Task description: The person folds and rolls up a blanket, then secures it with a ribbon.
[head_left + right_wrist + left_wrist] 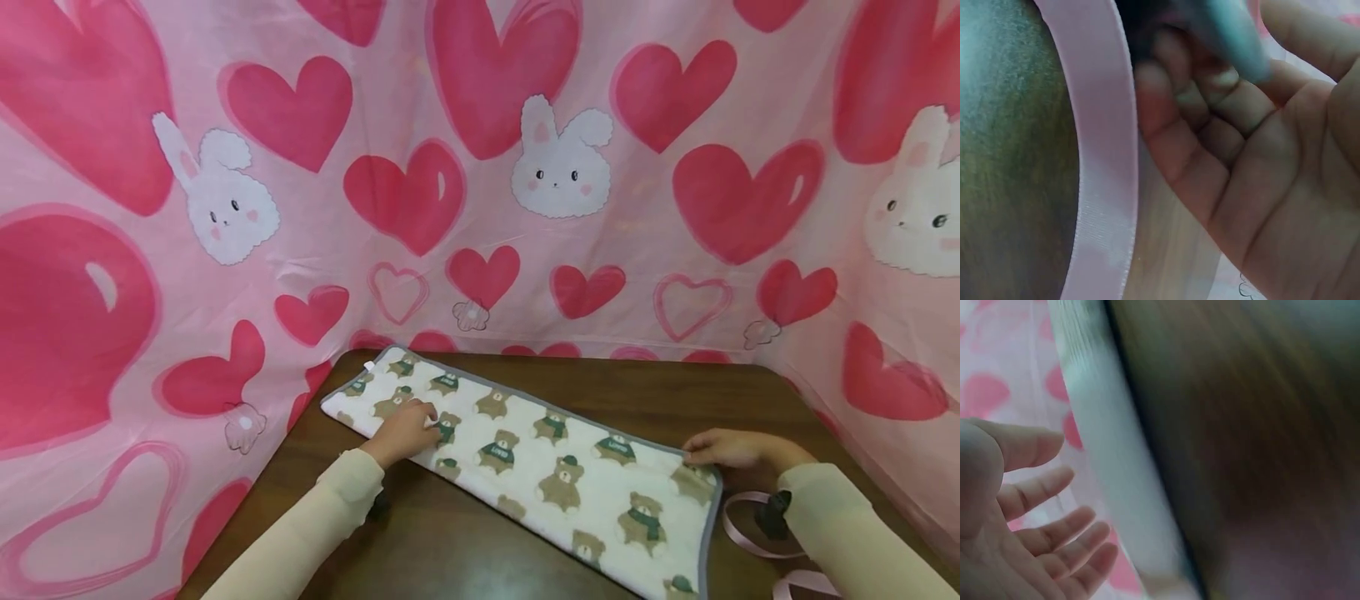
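Observation:
A white fleecy blanket [517, 442] with brown bears and grey edging lies slantwise across the brown table as a long folded strip. Over its left part is my left hand [408, 429]; in the left wrist view the fingers [1054, 540] are loosely spread with nothing between them. Whether they touch the fabric cannot be told. At the strip's far right corner, my right hand [731, 450] pinches the grey-edged border. The right wrist view shows curled fingers [1172, 144] around a blurred blanket edge [1232, 37].
A brown wooden table [450, 533] carries everything. Loops of pink ribbon [738, 537] lie by the right wrist, beside a small black device [772, 515]. Pink heart-and-rabbit fabric [555, 242] hangs behind the table and along both sides.

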Tool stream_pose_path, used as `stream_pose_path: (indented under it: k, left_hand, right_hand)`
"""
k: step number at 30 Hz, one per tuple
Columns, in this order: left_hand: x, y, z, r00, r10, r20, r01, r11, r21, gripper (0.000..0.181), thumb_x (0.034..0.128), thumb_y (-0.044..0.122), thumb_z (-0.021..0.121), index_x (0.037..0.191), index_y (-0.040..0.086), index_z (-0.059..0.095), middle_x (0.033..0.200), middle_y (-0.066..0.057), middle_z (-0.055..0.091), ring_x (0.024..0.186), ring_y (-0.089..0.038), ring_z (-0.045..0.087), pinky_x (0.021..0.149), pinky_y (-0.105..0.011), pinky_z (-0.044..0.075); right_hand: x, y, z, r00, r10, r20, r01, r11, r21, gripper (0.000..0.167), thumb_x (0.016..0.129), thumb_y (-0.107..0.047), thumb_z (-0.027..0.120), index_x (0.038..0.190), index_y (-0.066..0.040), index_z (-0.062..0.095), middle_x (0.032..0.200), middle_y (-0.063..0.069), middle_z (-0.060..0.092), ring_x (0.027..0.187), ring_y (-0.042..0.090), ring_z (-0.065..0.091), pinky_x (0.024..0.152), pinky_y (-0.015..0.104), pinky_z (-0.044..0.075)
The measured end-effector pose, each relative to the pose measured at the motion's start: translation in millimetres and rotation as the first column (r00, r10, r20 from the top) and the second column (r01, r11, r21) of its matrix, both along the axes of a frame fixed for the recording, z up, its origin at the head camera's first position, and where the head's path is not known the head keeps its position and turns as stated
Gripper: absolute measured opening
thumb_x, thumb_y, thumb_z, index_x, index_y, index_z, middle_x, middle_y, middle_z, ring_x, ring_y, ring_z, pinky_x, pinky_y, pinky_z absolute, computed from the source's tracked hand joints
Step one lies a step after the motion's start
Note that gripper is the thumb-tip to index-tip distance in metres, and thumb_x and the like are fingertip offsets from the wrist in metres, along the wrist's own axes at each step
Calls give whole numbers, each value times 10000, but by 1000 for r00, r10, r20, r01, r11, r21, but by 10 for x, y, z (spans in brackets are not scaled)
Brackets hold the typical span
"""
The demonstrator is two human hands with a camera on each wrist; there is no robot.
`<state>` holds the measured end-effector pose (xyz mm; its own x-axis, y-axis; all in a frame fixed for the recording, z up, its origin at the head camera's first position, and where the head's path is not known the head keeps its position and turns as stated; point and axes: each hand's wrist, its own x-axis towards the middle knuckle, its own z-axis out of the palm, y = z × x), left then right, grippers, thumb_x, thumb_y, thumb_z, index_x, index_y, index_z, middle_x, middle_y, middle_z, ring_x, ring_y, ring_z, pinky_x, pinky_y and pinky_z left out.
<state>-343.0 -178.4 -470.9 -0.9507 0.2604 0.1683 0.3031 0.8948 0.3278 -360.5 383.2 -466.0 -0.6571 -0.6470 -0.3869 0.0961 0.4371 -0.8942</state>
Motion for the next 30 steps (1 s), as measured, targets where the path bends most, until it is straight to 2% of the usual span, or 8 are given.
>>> stream_pose_path:
  k: [2,5,9,15,19,25,28,30]
  left_hand:
    - [13,149,12,997,-75,-3,75,997,-21,176,851,170,696,984,58,667,984,-76,611,886,-237,588,781,-426,490]
    - [11,362,50,983,-181,-27,179,981,-75,172,879,190,694,998,69,666,985,-59,617,877,-212,596,793,-399,494]
    - [54,710,111,961,-276,-6,273,954,-122,180,909,231,676,1031,99,675,1027,-22,630,908,-168,601,787,-364,504]
    - [141,1240,65,905,-423,-31,410,891,-194,136,889,239,680,1000,162,677,986,42,605,875,-80,572,726,-257,485]
    - [240,1511,-6,868,-497,-22,481,851,-212,134,888,260,690,998,185,669,981,72,592,850,-42,555,710,-212,460]
    - [381,1928,-58,777,-629,14,614,753,-235,148,918,273,668,1046,200,675,992,94,595,858,4,541,740,-151,440]
    - [459,2105,-69,724,-689,26,663,685,-303,187,940,310,638,1106,228,668,1035,124,595,897,25,545,790,-142,436]
    - [519,2205,-75,676,-736,32,699,627,-343,184,958,317,612,1115,239,666,1042,138,600,905,37,545,792,-130,433]
  right_hand:
    - [6,-22,-30,999,5,33,-3,999,-52,292,1032,-123,458,1165,126,533,1048,141,628,951,281,610,802,434,520]
    - [-11,-40,-65,999,32,-15,-33,996,-77,306,1042,-127,436,1183,129,529,1052,142,629,947,270,611,791,414,523]
    - [-5,-66,-54,999,0,-44,-3,998,-64,322,1035,-130,459,1212,130,528,1079,140,627,976,257,602,813,396,519]
    - [-25,-38,-35,989,-145,16,145,988,-45,317,1013,-144,514,1210,102,541,1067,127,622,964,281,599,812,474,518]
    - [-51,8,-93,985,-170,-29,170,986,-1,318,1000,-158,545,1192,96,559,1049,120,617,940,272,589,802,468,517]
    - [-28,54,-161,974,-197,-109,199,980,5,291,996,-108,542,1170,124,554,1026,113,612,907,251,579,774,442,522]
    - [-3,45,-156,971,-216,-101,215,976,-18,292,989,-101,549,1170,128,544,1017,115,611,896,255,582,771,440,522]
    - [9,30,-146,970,-221,-99,220,975,-25,291,983,-95,557,1169,129,542,1018,118,613,894,260,586,774,439,523]
